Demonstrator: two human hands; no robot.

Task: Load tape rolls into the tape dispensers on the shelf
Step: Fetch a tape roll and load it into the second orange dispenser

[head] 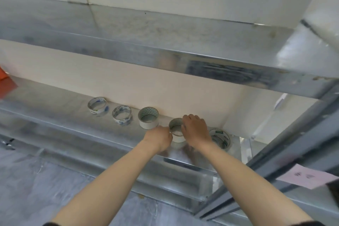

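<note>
Several tape rolls lie flat in a row along the back of a metal shelf [60, 115]. Both my hands are on the fourth one, a white tape roll [176, 133]. My left hand [160, 138] is curled against its left side. My right hand [196, 129] covers its right rim with fingers bent over it. To the left stand another white roll [148, 119] and two blue-printed rolls [122, 115] [97, 107]. A green-printed roll [221, 138] lies at the far right, partly behind my right wrist. No tape dispenser is clearly visible.
An upper metal shelf [165, 42] overhangs the working shelf. A grey upright post [286, 154] slants down at the right. An orange object [5, 82] sits at the left end. A pink paper [304, 178] hangs at the right. Grey floor lies below.
</note>
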